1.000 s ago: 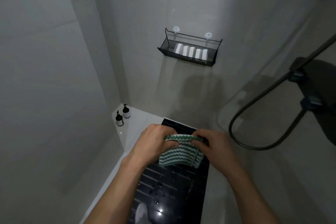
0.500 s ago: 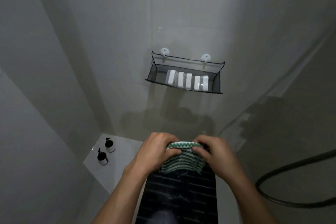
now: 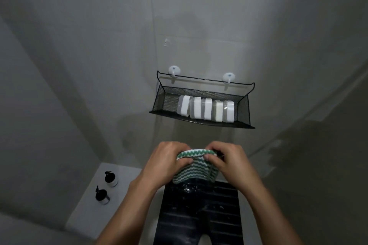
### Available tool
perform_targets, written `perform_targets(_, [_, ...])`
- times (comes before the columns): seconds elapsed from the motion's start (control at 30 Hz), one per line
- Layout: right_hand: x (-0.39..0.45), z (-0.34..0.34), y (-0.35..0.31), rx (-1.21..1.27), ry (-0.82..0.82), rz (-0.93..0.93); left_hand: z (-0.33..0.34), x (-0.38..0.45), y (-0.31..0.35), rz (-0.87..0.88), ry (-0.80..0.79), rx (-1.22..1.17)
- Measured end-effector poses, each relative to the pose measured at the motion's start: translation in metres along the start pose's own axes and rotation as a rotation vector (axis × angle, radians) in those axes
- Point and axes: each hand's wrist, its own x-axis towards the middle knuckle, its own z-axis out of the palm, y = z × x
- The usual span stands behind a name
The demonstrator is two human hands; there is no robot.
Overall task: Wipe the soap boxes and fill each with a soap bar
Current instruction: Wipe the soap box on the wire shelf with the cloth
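While both sets of fingers (image 3: 184,162) are curled tight on the green-and-white cloth (image 3: 194,167), the left hand (image 3: 166,163) and the right hand (image 3: 229,162) pinch it between them at lower centre of the frame, thumbs on the near face. They seem to be folding or bunching it into a pad for wiping (whether a soap box sits inside the folds cannot be told). Below the hands lies a dark ribbed mat (image 3: 201,211), wet and glinting, on a pale counter (image 3: 85,203) with two small pump bottles (image 3: 106,187) at lower left. Above, right of centre, a black mesh basket (image 3: 159,101) hangs from two white hooks (image 3: 174,70) on the wall, holding five white soap bars (image 3: 206,109) on edge in a row, within easy reach, apparently untouched.
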Motion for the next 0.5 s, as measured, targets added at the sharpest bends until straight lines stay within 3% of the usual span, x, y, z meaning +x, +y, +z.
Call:
perform_targets(0.27, [0.084,-0.017,0.018,0.031,-0.057,-0.093,-0.007,0.06,-0.007,-0.06,0.079,-0.058])
perform_targets(0.5, [0.146,-0.028,0.026,0.133,-0.108,-0.138,-0.02,0.096,-0.001,-0.238,0.18,-0.117])
